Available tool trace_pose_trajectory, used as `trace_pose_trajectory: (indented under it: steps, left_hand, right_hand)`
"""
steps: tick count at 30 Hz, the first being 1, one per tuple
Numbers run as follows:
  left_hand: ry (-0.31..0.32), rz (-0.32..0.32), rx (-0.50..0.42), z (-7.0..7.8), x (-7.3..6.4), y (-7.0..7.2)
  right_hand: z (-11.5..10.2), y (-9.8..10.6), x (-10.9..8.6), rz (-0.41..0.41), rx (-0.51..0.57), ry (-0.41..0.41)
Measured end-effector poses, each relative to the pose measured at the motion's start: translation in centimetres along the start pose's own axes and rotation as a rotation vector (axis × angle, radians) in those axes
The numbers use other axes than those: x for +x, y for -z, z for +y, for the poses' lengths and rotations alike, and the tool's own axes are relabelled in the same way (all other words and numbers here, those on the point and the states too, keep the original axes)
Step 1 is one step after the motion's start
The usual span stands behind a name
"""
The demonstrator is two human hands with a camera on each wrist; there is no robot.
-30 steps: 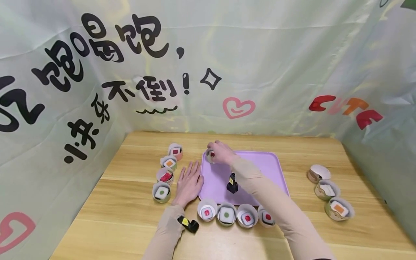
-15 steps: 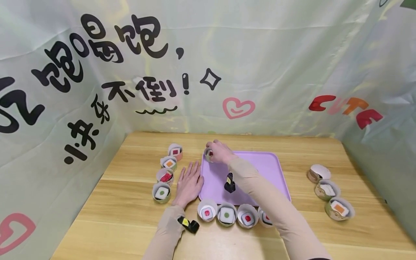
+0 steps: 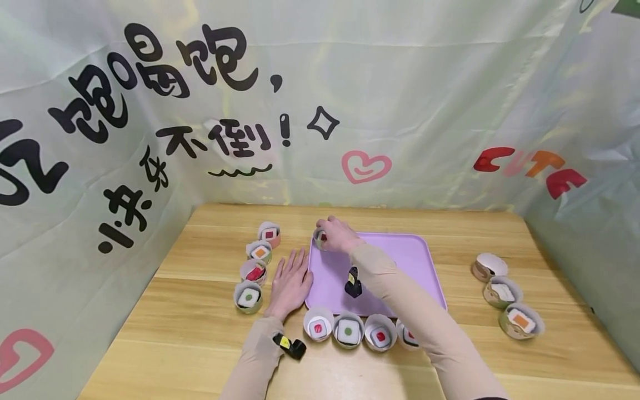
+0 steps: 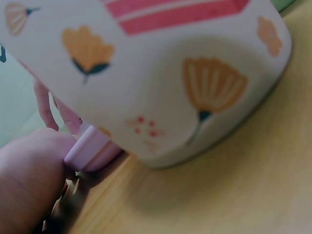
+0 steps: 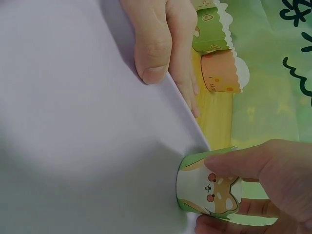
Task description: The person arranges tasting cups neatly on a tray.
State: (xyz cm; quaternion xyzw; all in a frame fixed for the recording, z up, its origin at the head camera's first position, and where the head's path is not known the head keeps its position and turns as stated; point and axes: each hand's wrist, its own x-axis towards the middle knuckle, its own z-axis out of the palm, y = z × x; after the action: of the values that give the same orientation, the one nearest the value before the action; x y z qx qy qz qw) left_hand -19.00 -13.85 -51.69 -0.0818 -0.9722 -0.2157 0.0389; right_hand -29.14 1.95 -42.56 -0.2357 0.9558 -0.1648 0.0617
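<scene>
My right hand grips a small paper cup with a dog face printed on its green and white side. Thumb on one side, fingers on the other, it holds the cup upright at the far left corner of a purple tray. Something dark red shows inside the cup in the head view. My left hand lies with straight fingers along the tray's left edge, its thumb on the rim. Close in front of the left wrist camera stands a flower-printed paper cup.
Left of the left hand, several cups holding sushi-like pieces form a column. More cups line the tray's near edge, one partly behind the right forearm. Three cups stand at the right. A printed cloth encloses the wooden table.
My right hand and the cup have shifted slightly left, closer to the tray's corner. The left hand has stayed in place.
</scene>
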Motion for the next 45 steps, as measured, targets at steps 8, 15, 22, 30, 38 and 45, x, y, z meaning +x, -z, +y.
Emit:
trace_pose_trajectory:
  steps: [8,15,22,30,38,45]
  left_hand:
    - [-0.001,0.003,0.004,0.1,0.0,0.1]
    - [0.005,-0.002,-0.003,0.0,0.0,0.0]
    - [0.008,-0.004,-0.009,0.1,-0.1,0.0]
    - [0.006,-0.006,-0.011,0.1,-0.1,0.0]
    - [0.007,-0.017,-0.007,0.1,-0.3,-0.1]
    - [0.006,-0.014,-0.010,0.3,-0.2,0.1]
  right_hand:
    - [0.3,0.9,-1.1,-0.045,0.035,-0.019]
    - [0.7,2.3,-2.9,-0.049,0.075,0.000]
    - [1.7,3.9,-5.5,-0.030,0.077,0.043]
    - [4.2,5.4,-9.5,-0.013,0.037,0.016]
    - [8.0,6.9,-13.3,0.058,-0.004,0.014]
    - [10.4,9.4,-15.7,0.037,0.023,-0.014]
